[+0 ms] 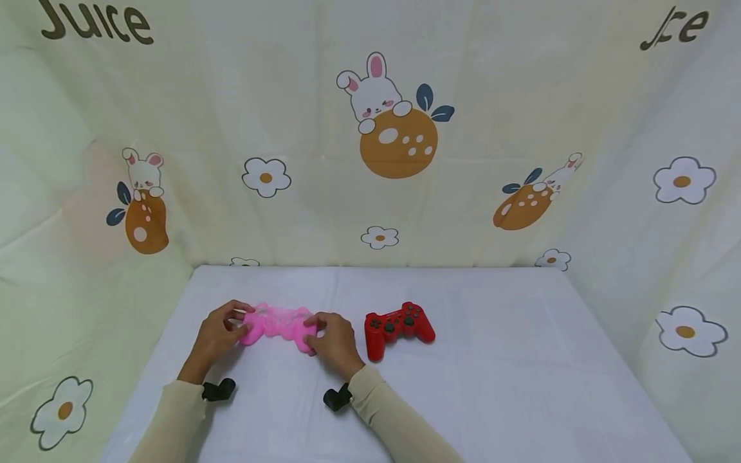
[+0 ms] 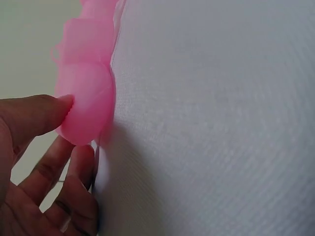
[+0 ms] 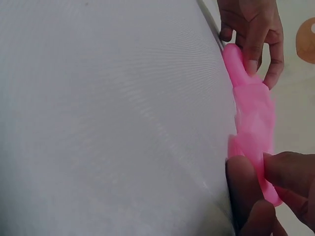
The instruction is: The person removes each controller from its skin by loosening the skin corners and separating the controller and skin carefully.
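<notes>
A pink silicone game controller cover (image 1: 282, 326) lies at the left of the white table, with its openings facing up. My left hand (image 1: 217, 334) pinches its left grip between thumb and fingers; in the left wrist view the thumb presses on the rounded end of the cover (image 2: 87, 98). At the other end, my right hand (image 1: 337, 339) holds the right grip the same way. The right wrist view shows the soft cover (image 3: 255, 118) stretching from one hand to the other, close along the table surface. A red game controller (image 1: 399, 325) rests just right of my right hand.
The white table (image 1: 509, 379) extends to the right and front. Behind it hangs a cream curtain (image 1: 312, 212) printed with rabbits, oranges and flowers. Each wrist carries a small black camera (image 1: 219, 390).
</notes>
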